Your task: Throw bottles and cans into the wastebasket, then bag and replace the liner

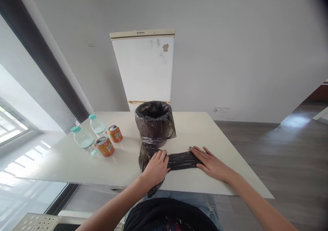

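Observation:
A crumpled black plastic bag point(180, 160) lies stretched across the white table point(205, 128) near its front edge. My left hand point(156, 168) presses down on the bag's left part, fingers curled over it. My right hand point(208, 161) lies flat with fingers spread on the bag's right end. One loose end of the bag hangs over the table's front edge below my left hand. Just behind the bag stands a small bin point(155, 123) lined with another black bag.
Two water bottles point(84, 140) with teal caps and two orange cans point(105, 146) stand on the table's left side. A white fridge point(145, 67) is behind the table against the wall. A window lies to the left, wooden floor to the right.

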Tool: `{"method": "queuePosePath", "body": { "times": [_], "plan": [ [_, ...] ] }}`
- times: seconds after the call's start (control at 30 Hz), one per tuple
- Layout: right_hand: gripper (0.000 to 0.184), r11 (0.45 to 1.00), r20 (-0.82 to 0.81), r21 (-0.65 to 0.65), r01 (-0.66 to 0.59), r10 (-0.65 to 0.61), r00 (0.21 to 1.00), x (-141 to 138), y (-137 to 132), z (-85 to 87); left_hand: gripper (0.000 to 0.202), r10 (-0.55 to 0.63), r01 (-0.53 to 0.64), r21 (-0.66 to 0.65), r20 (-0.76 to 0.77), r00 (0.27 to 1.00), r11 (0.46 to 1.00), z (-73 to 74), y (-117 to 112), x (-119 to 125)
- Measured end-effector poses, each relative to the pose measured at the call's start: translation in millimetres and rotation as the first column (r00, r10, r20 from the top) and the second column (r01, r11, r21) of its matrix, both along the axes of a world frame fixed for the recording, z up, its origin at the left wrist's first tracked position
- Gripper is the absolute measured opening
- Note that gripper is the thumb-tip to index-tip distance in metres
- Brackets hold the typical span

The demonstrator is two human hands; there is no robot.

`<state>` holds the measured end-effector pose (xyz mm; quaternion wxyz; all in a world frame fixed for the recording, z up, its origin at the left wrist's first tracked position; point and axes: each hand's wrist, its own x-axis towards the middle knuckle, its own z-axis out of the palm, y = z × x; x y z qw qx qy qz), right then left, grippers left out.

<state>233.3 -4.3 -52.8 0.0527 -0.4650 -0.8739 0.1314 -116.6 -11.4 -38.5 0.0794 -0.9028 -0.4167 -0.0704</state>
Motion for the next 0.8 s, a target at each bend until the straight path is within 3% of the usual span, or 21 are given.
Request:
{"method": "queuePosePath", "body": {
  "times": [0.2, 0.37, 0.5, 0.57, 0.67, 0.73, 0.8],
  "plan": [
    [0.067, 1.0, 0.012, -0.003, 0.011, -0.011, 1.0, 6, -2, 2.6, 0.059, 0.088, -0.088, -0.019, 0.003, 0.996, 0.996, 2.5, 1, -11],
    [0.066, 0.998, 0.034, -0.016, 0.068, -0.067, 0.997, 23, -8, 3.0, 0.044, 0.035, -0.034, 0.04, -0.004, 0.999, 0.999, 6.3, 6, -30],
    [0.065, 0.995, 0.019, -0.004, 0.099, -0.099, 0.995, 32, -14, 0.2, 0.025, 0.084, -0.083, 0.059, -0.014, 0.996, 0.995, 8.8, 13, -47],
    [0.065, 0.993, 0.011, 0.017, 0.113, -0.113, 0.994, 33, -16, -1.3, 0.025, 0.092, -0.093, 0.058, 0.01, 0.996, 0.994, 16.9, 16, -56],
    [0.067, 0.99, -0.004, 0.07, 0.126, -0.126, 0.992, 29, -20, -2.1, 0.039, 0.096, -0.104, 0.046, 0.152, 0.984, 0.993, 41.1, 12, -58],
    [0.071, 0.986, -0.014, 0.108, 0.131, -0.13, 0.991, 26, -21, -1.5, 0.046, 0.087, -0.096, 0.023, 0.269, 0.959, 0.995, 57.6, 3, -43],
    [0.076, 0.979, -0.022, 0.148, 0.138, -0.136, 0.99, 25, -22, -0.9, 0.047, 0.042, -0.045, 0.002, 0.32, 0.946, 0.999, 64.6, -9, -14]
  ]
}}
